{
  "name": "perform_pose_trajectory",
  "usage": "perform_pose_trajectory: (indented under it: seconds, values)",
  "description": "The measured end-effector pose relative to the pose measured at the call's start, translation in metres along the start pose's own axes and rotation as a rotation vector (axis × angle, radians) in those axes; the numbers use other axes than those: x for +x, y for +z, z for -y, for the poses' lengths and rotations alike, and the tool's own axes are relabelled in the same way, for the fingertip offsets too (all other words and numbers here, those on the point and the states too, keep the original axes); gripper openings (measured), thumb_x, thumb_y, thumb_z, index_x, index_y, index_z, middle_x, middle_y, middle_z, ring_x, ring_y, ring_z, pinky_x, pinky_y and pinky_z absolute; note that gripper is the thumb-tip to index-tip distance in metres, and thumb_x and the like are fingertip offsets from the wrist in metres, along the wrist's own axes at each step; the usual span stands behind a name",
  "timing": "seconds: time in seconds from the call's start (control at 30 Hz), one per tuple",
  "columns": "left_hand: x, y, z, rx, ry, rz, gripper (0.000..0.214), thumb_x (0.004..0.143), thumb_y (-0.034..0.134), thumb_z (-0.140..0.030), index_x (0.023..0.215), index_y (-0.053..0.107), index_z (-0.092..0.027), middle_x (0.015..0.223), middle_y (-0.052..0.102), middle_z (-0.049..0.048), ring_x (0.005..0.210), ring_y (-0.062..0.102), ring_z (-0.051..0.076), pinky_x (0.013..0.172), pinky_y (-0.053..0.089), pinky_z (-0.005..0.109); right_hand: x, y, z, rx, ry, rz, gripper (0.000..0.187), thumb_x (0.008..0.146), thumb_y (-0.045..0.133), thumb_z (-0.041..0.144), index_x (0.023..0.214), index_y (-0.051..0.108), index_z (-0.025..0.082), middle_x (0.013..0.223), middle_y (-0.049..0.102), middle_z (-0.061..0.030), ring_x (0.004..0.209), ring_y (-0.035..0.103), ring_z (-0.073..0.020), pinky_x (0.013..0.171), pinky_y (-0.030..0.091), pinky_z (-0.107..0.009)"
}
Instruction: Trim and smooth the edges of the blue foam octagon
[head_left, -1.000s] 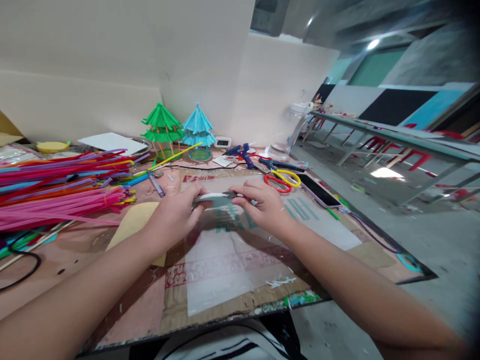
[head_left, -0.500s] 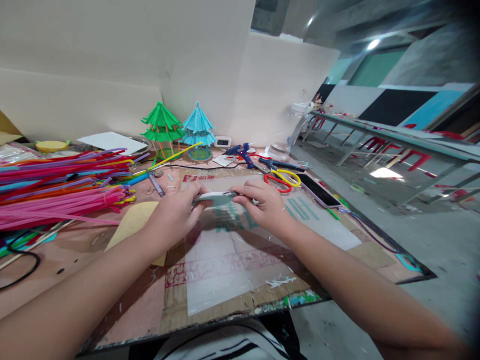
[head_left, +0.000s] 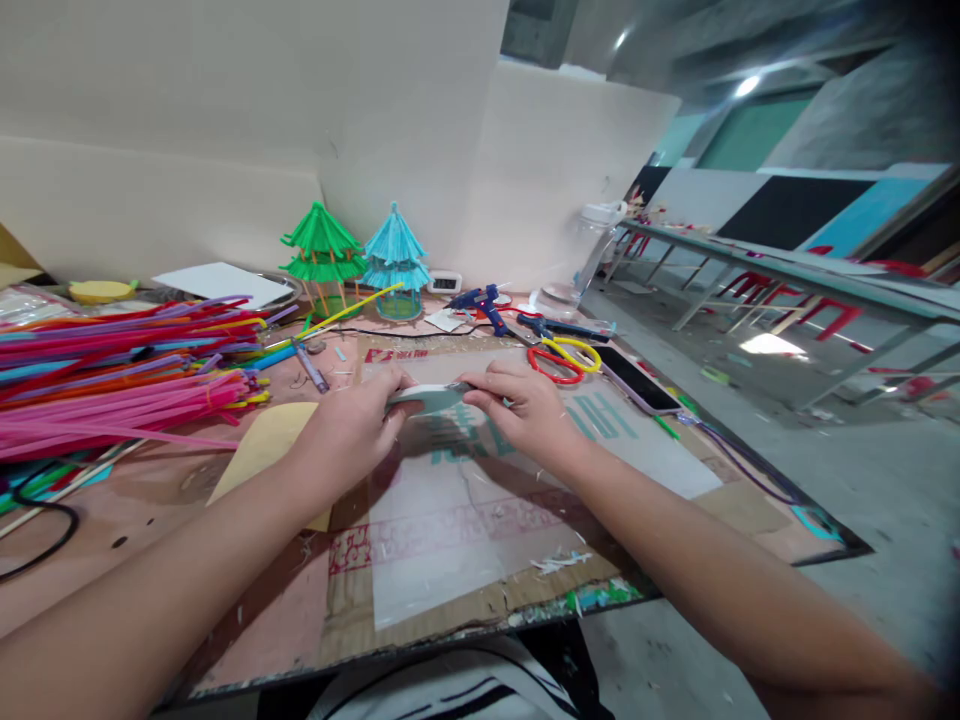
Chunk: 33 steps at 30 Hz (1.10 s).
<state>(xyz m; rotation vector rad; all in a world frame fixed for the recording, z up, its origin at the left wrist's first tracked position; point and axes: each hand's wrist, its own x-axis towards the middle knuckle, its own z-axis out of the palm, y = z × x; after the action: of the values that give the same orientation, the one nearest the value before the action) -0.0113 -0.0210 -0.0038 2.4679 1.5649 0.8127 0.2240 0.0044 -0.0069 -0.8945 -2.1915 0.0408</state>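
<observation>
My left hand [head_left: 352, 428] and my right hand [head_left: 525, 405] meet over the middle of a flattened cardboard sheet [head_left: 465, 540] on the table. Both are closed on a small grey-white strip [head_left: 431, 396] held between them, the left on its left end, the right pinching its right end. I cannot make out what the strip is made of. Just behind the right hand lie red and yellow scissors [head_left: 562, 358].
A big heap of coloured pipe cleaners [head_left: 120, 370] fills the left. Green [head_left: 322, 255] and blue [head_left: 396, 260] pavilion models stand at the back, with a blue glue gun [head_left: 484, 305], a phone [head_left: 637, 380] and a plastic jar [head_left: 589, 260] to the right. The table edge runs near my body.
</observation>
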Motion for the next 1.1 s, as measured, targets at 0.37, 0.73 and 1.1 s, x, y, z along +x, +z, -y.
perform_pose_trajectory:
  seconds: [0.37,0.73,1.1]
  values:
    - [0.0010,-0.0006,-0.0005,-0.045,0.007,-0.013,0.016,0.090,0.049,-0.030,0.100,0.059,-0.022,0.085,0.070,0.0032,0.073,0.064,0.021,0.062,0.039,0.029,0.0000,0.0016,0.0008,0.039,0.011,-0.030,0.027,0.095,0.056,0.038,0.106,0.073,0.020,0.074,0.061,-0.0020,0.069,0.056,-0.0145,0.064,0.041,-0.026]
    - [-0.0007,0.0026,-0.0030,-0.017,0.005,-0.002,0.015,0.090,0.048,-0.027,0.100,0.059,-0.022,0.084,0.070,0.0036,0.074,0.063,0.022,0.061,0.037,0.029,0.0009,-0.0016,0.0056,-0.012,-0.015,0.007,0.027,0.096,0.056,0.038,0.106,0.073,0.020,0.074,0.061,-0.0025,0.069,0.055,-0.0146,0.065,0.041,-0.027]
    - [0.0012,0.0010,-0.0032,-0.072,0.001,-0.019,0.015,0.091,0.049,-0.032,0.096,0.058,-0.021,0.083,0.069,0.0034,0.072,0.062,0.021,0.062,0.039,0.030,0.0008,0.0005,0.0020,0.048,0.032,-0.038,0.026,0.095,0.056,0.038,0.105,0.073,0.021,0.076,0.063,-0.0020,0.070,0.057,-0.0145,0.065,0.042,-0.027]
